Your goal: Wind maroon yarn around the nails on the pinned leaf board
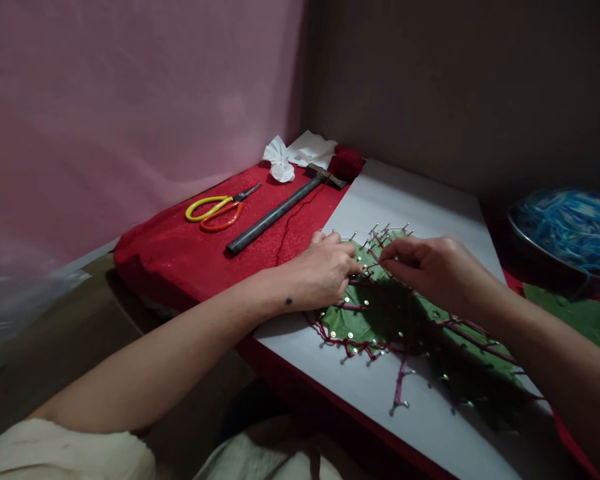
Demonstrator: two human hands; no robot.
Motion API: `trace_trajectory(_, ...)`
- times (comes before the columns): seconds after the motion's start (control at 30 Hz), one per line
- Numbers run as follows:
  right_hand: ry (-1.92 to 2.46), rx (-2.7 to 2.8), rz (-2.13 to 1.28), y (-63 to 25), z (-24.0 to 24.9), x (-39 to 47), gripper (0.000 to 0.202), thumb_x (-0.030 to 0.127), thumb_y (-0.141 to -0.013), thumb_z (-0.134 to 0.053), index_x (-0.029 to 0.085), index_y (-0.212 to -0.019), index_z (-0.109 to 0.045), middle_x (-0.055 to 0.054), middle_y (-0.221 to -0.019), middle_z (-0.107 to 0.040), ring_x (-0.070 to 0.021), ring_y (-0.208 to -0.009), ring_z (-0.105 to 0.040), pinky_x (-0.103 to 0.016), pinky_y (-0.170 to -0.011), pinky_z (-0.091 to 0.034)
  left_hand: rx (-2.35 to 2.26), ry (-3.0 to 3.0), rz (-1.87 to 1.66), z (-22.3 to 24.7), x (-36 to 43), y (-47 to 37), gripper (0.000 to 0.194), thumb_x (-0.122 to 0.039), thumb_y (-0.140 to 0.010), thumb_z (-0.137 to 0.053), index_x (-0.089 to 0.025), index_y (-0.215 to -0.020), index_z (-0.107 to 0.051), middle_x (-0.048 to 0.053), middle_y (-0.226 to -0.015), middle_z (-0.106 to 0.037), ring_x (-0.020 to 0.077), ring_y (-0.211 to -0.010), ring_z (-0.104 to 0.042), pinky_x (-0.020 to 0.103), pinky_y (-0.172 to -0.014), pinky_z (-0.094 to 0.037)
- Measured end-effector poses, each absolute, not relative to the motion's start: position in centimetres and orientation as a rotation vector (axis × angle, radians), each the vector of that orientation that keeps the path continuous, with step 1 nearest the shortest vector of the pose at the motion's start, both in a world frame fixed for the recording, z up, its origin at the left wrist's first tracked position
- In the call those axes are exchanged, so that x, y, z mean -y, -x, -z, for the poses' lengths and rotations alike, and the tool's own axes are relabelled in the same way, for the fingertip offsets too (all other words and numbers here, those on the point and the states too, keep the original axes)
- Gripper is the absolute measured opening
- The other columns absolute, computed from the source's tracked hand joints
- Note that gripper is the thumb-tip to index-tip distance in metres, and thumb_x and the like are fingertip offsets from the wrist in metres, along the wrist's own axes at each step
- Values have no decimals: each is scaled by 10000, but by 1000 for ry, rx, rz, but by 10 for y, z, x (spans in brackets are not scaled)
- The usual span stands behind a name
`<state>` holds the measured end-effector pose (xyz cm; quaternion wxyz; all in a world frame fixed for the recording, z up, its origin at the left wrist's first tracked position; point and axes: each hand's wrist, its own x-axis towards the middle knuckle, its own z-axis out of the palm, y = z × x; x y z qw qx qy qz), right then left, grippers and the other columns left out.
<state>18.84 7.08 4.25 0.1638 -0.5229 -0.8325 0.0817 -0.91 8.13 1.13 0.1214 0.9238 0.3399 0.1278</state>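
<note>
A green leaf (375,317) lies on a white board (300,363), with many nails standing in and around it. Dark red and purple yarn (365,347) runs between the nails along the leaf's edge and across it. My left hand (330,263) rests at the leaf's upper left, fingers bent among the nails; what they hold, if anything, is hidden. Over the upper part of the leaf, my right hand (420,263) is closed in a pinch beside the nails and yarn; what is between its fingertips is too small to make out.
On the red cloth (180,260) lie yellow-and-orange scissors (225,207) and a hammer (285,210). Crumpled white tissue (280,160) and a red yarn ball (347,163) sit at the back. To the right are a bowl of blue yarn (570,230) and another leaf (580,317).
</note>
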Motion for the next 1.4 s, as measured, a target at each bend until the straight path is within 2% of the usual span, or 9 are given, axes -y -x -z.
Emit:
trace_trajectory(0.2, 1335, 2620, -131, -172, -47, -75, 203, 242, -768, -485, 224, -742, -686, 38, -470, -506, -84, -432, -362, -257, -504, -280, -1019, -2674, -361, -11, -81, 9, 257, -49, -813, -443, -162, -798, -673, 69, -929, -599, 219, -913, -435, 385, -852, -303)
trace_trajectory(0.37, 1373, 2628, -122, -165, -44, -96, 207, 232, -769, -489, 205, -768, -694, 17, -528, -559, -92, -477, -425, -251, -520, -295, -998, -2652, -386, -10, -81, 10, 256, -65, -816, -444, -168, -825, -678, 73, -957, -593, 229, -938, -439, 394, -862, -305)
trace_trajectory(0.67, 1656, 2483, -197, -173, -30, -98, 196, 240, -728, -525, 236, -743, -720, 26, -503, -559, -100, -482, -450, -253, -516, -314, -1022, -2646, -450, -6, -82, 9, 225, -80, -810, -464, -157, -867, -668, 76, -917, -606, 235, -921, -470, 399, -859, -325)
trace_trajectory(0.93, 1533, 2376, -206, -176, -27, -95, 216, 248, -775, -515, 206, -789, -727, -16, -645, -667, -128, -613, -574, -260, -613, -398, -1035, -2612, -559, -4, -81, 10, 234, -62, -800, -450, -168, -901, -632, 59, -923, -636, 217, -900, -509, 384, -851, -352)
trace_trajectory(1.13, 1463, 2355, -134, -173, -21, -93, 209, 248, -800, -519, 192, -818, -720, -14, -633, -663, -117, -576, -555, -251, -596, -398, -1078, -2629, -559, -4, -79, 10, 239, -64, -808, -443, -154, -929, -628, 61, -917, -636, 209, -879, -507, 375, -850, -359)
trace_trajectory(1.4, 1299, 2360, 21, -172, -10, -94, 205, 231, -829, -513, 174, -813, -709, -34, -707, -706, -134, -617, -620, -243, -600, -419, -1037, -2742, -457, -5, -80, 10, 210, -93, -833, -456, -150, -792, -654, 66, -917, -592, 210, -922, -470, 382, -909, -332)
